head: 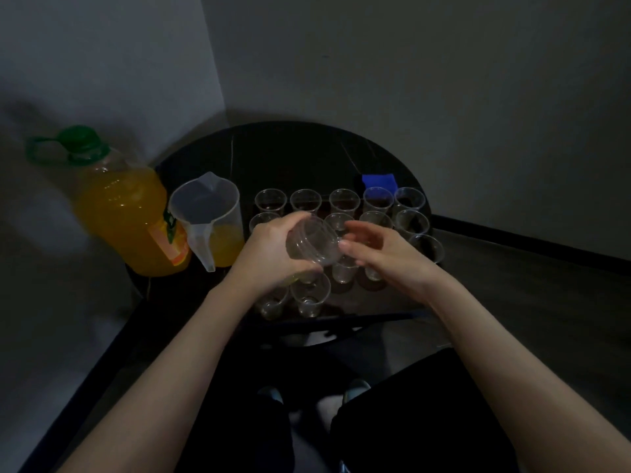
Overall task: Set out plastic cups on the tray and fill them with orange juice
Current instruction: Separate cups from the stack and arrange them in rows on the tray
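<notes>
Clear plastic fills the near part of the scene: the left hand (269, 254) holds a short stack of cups (312, 242) tipped on its side above the tray, fingers curled round its body, base end toward the right hand (379, 249). That hand's thumb and fingertips (345, 247) touch the stack's end, loosely bent, apparently about to peel one cup off; whether they already pinch it I cannot tell. Below and beyond the hands, many empty cups (309, 300) stand upright in rows on the dark tray (375, 317), so setting out looks well advanced, with gaps still in the near rows. No cup on the tray shows juice, so filling seems not yet begun. Farther left on the table (290, 148) stand a jug (208, 213) with some juice and a large orange juice bottle (123, 213), capped.
</notes>
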